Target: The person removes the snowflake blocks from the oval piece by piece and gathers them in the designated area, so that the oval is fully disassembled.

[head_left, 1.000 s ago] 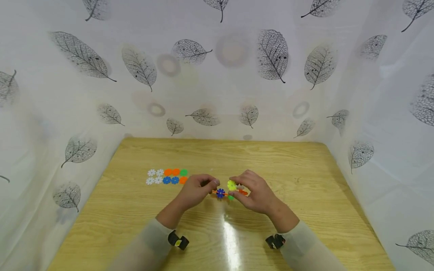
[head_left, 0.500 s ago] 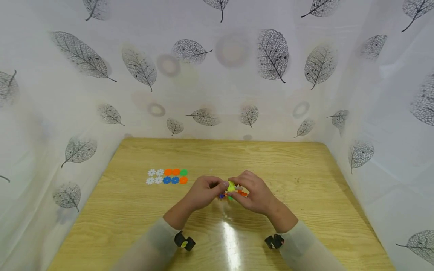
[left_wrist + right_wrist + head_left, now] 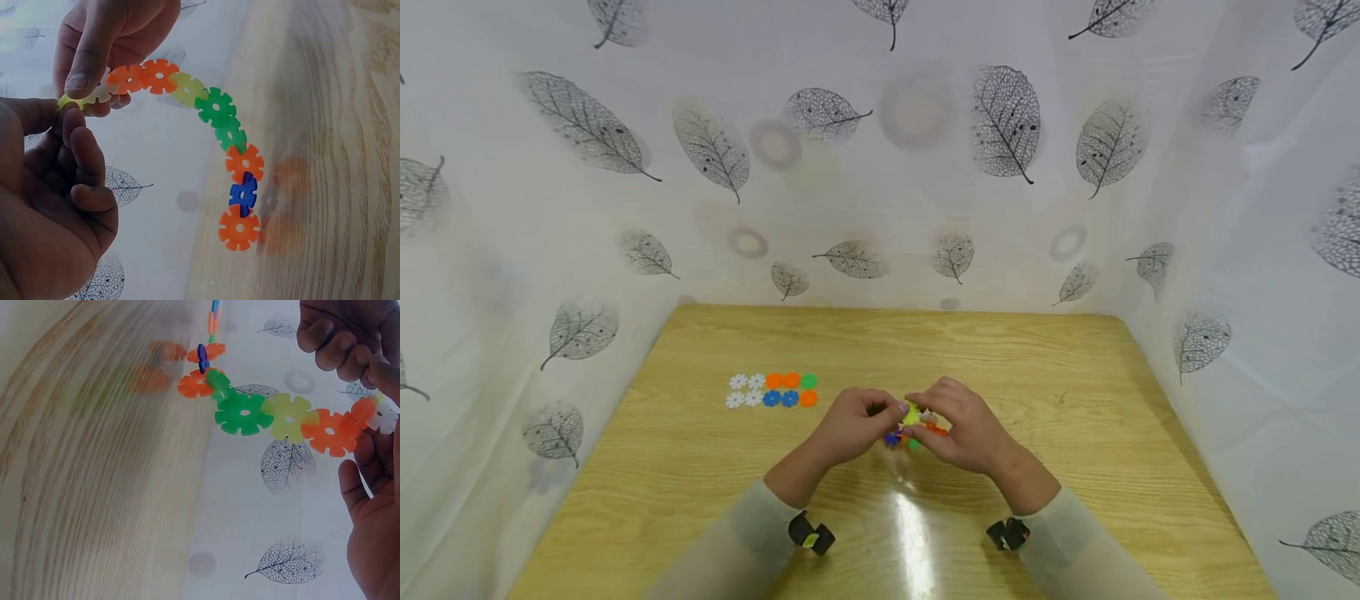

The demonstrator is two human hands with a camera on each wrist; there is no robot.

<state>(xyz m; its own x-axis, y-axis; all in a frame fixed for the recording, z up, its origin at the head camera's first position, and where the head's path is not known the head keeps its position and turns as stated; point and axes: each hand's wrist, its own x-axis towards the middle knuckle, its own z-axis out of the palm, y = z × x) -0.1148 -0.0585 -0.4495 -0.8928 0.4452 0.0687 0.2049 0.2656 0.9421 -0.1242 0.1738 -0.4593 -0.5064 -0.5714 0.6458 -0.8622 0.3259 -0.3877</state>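
Observation:
In the head view my left hand (image 3: 853,427) and right hand (image 3: 964,427) meet over the middle of the table. Between their fingertips is a yellow snowflake disc (image 3: 913,412), pinched from both sides. It is at the upper end of a curved chain of notched plastic discs. After it come a white disc (image 3: 101,92), orange ones, a pale yellow disc (image 3: 187,89), green discs (image 3: 216,107), an orange one, a blue disc (image 3: 244,195) and an orange end disc (image 3: 239,229). The chain hangs from the hands. Fingers partly hide the yellow and white discs.
Loose snowflake discs lie in two rows to the left on the wooden table (image 3: 1037,367): white discs (image 3: 753,399), blue discs (image 3: 781,398), orange discs (image 3: 782,380) and a green disc (image 3: 808,381). A leaf-printed curtain (image 3: 917,192) surrounds the table's back and sides.
My left hand has moved right from beside the chain's orange and blue end to the yellow disc, and now grips it too. My right hand has stayed nearly still.

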